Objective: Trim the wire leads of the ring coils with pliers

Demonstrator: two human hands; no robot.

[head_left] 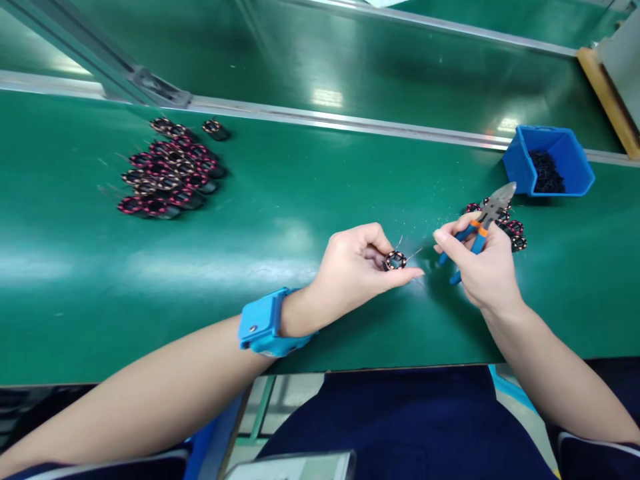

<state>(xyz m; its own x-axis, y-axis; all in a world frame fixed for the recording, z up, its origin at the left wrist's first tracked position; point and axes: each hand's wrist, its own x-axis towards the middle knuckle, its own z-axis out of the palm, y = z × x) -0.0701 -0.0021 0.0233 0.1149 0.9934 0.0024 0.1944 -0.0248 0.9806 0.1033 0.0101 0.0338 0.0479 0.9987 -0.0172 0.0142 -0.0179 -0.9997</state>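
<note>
My left hand (357, 263) is closed around a small wound motor stator (396, 261), a round black part with copper windings. Thin wire ends stick up and out from its rim. A blue strap with a box is on that wrist. To the right, my right hand (483, 267) grips a pair of diagonal cutting pliers (493, 208) with blue and orange handles. The pliers' jaws point up and away from me, apart from the stator. Partly hidden behind my right hand lies a small group of similar stators (515, 233).
Rows of stators (170, 170) with pink and copper windings stand at the left on the green table (280, 200); a single one (215, 129) sits beside them. A blue bin (575, 160) at the right holds dark pieces. A metal rail (300, 119) runs along the back.
</note>
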